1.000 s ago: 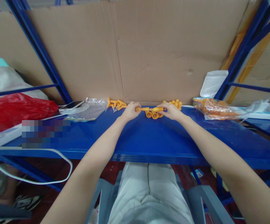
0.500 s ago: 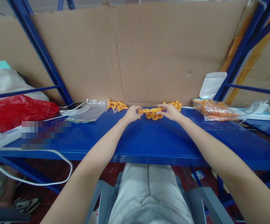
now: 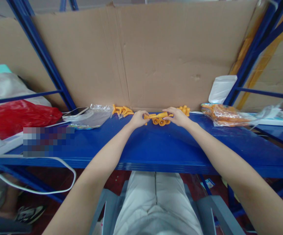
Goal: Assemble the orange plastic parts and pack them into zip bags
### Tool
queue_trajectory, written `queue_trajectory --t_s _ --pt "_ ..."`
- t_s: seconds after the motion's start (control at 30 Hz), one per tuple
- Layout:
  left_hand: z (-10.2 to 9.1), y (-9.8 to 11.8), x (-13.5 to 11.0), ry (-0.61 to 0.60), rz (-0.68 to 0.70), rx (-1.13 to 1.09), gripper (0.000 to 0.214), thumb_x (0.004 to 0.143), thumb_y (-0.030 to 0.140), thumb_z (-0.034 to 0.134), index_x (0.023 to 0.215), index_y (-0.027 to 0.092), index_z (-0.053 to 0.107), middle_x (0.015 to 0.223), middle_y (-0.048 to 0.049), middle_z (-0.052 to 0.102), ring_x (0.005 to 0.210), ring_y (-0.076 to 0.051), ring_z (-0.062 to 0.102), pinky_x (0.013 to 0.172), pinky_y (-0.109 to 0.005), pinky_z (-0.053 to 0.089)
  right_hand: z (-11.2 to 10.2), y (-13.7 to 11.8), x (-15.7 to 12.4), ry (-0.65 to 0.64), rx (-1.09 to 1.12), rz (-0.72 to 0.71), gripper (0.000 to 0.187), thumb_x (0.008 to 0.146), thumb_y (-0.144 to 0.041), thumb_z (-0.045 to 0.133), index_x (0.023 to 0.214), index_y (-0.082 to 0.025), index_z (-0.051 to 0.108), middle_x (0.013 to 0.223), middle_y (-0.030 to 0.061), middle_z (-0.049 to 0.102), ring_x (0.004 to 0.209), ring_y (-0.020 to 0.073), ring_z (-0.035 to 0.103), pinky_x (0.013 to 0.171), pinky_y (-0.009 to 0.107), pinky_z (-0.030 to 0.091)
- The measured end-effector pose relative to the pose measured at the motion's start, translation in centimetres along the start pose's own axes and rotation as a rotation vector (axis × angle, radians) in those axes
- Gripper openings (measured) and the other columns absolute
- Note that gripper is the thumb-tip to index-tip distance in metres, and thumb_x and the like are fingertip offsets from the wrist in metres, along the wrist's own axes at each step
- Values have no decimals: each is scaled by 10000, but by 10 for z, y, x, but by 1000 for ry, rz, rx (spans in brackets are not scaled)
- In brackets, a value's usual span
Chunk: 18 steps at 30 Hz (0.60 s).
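Note:
Over the blue tabletop [image 3: 156,143], a slim orange-yellow plastic piece [image 3: 161,115] spans both hands. My left hand [image 3: 139,119] pinches its left end, the fingertips partly hidden. At the right end, my right hand [image 3: 177,117] has thumb and fingers closed around the piece. Right beneath it lie several orange cup-shaped parts [image 3: 161,122] with round openings facing me. A group of orange plastic pieces [image 3: 126,111] with small metal chains rests left of my left hand. Behind my right hand stand more orange parts [image 3: 186,110], partly covered by it.
A cardboard sheet [image 3: 156,55] walls off the back. Clear bags [image 3: 95,116] lie to the left beside a phone and a white cable. On the right are a bag of orange parts [image 3: 226,116] and a white power strip [image 3: 278,121]. A red plastic bag [image 3: 24,116] sits far left.
The fingers of my right hand have shifted slightly on the right end of the orange piece. My left hand keeps its hold in nearly the same place.

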<state>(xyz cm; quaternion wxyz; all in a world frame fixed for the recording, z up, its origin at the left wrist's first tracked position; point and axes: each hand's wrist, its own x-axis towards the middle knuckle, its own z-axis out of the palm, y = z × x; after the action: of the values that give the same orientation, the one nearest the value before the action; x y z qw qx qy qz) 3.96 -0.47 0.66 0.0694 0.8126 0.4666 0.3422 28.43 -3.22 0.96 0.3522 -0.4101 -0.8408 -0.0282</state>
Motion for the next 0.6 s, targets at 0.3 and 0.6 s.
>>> queue_trajectory --t_s 0.3,0.6 --pt "-1 -4 1 33 39 13 195 701 149 672 891 158 709 845 -52 734 785 -178 682 769 -291 525 5 6 -1 0 130 154 565 754 -274 750 1293 -254 583 1196 117 673 972 276 679 869 503 550" --pt "-4 -5 1 52 82 37 199 708 158 651 898 164 710 867 -59 740 826 -187 690 813 -303 530 8 7 1 60 404 236 349 744 -284 720 1060 -197 600 1080 91 670 920 204 686 807 383 587"
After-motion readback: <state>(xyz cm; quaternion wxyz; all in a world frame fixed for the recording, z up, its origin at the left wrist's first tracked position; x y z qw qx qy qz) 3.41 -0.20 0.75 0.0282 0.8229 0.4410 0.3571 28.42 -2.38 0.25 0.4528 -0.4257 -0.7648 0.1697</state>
